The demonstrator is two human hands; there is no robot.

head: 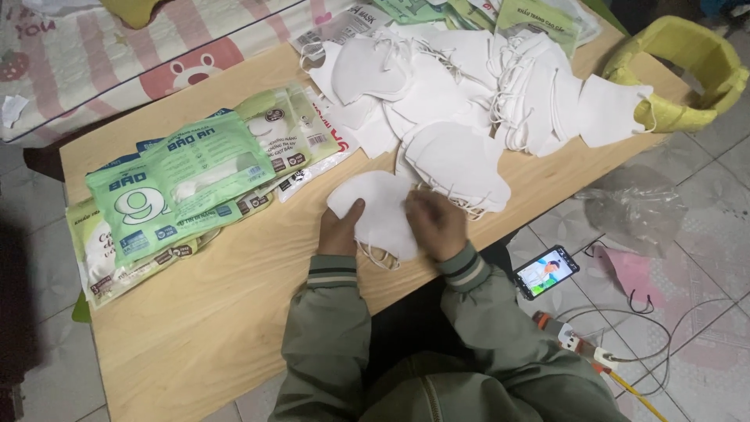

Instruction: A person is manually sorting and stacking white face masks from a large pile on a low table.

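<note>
Both hands press on one folded white fabric face mask that lies flat near the front edge of the pale wooden counter. The left hand grips the mask's left side, thumb laid on top of the cloth and the other fingers tucked below it. The right hand rests curled on the mask's right edge, fingers bent down onto the fabric; thin white ear loops trail out from under the mask toward the person's olive-green jacket sleeves. Just behind the held mask lies a loose heap of white face masks with tangled ear loops, spread across the far half of the counter. To the left sits a fanned stack of flat green-and-white plastic mask packets. At the far right corner a curved yellow foam piece touches the heap. On the tiled floor to the right lie a lit smartphone, a crumpled clear plastic bag and some cables.
</note>
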